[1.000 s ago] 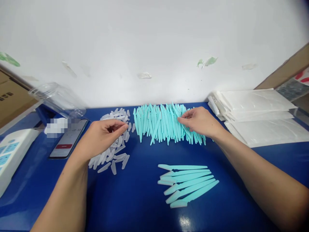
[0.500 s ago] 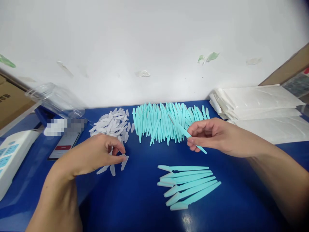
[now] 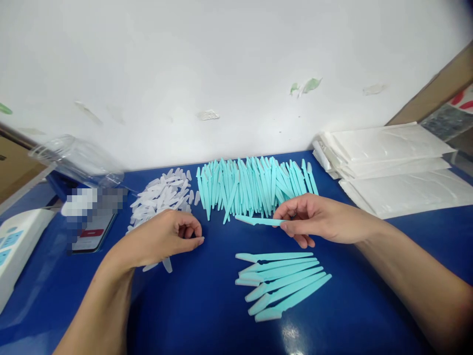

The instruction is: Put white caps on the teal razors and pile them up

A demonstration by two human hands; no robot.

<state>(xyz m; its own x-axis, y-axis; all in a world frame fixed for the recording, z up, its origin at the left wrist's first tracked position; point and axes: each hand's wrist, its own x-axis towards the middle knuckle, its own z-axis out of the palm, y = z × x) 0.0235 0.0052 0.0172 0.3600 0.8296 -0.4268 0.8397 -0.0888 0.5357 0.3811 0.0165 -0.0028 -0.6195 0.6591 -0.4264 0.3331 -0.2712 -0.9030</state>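
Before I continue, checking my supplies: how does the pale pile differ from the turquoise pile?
The pale pile is whitish; the turquoise pile is blue-green. The pale pile's pieces are short; the turquoise pile's are long and slender. The pale pile's pieces lie at mixed angles; the turquoise pile's mostly point toward the wall. Both lie on the blue table.

Bright, even light washes the white wall (image 3: 236,59) and glares low on the glossy blue tabletop (image 3: 199,305), while blocky pixelation hides part of the smartphone (image 3: 96,240) and the upper-right corner is dark.
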